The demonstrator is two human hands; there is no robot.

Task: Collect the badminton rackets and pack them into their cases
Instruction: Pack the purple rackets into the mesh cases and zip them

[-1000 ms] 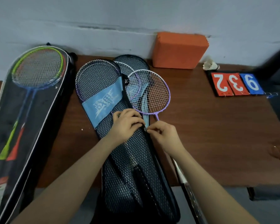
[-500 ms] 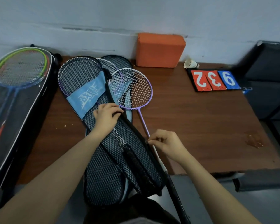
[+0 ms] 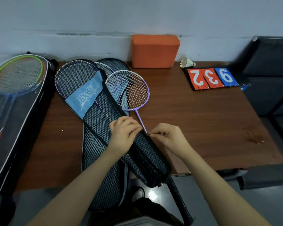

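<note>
A black mesh racket case (image 3: pixel 98 121) with a light blue band lies across the brown table (image 3: pixel 194 121), holding a purple racket behind its mesh. My left hand (image 3: pixel 123 134) grips the case's zipper edge near the middle. My right hand (image 3: pixel 166 137) pinches the zipper pull at that same edge. A second purple racket (image 3: pixel 129 90) lies beside the case, its head bare and its shaft running under my hands. Another mesh case (image 3: pixel 103 185) sits beneath. At the far left a large black bag (image 3: pixel 18 131) holds green, blue and red rackets (image 3: pixel 16 75).
An orange foam block (image 3: pixel 154 51) stands against the wall. A white shuttlecock (image 3: pixel 187 62) and a flip scoreboard (image 3: pixel 214 78) reading 2, 3, 9 lie at the back right. A dark seat (image 3: pixel 271 75) stands right of the table. The table's front edge is near my forearms.
My right hand slid down along the case edge away from my left, then both hands came together again lower on the case. The view has shifted rightward.
</note>
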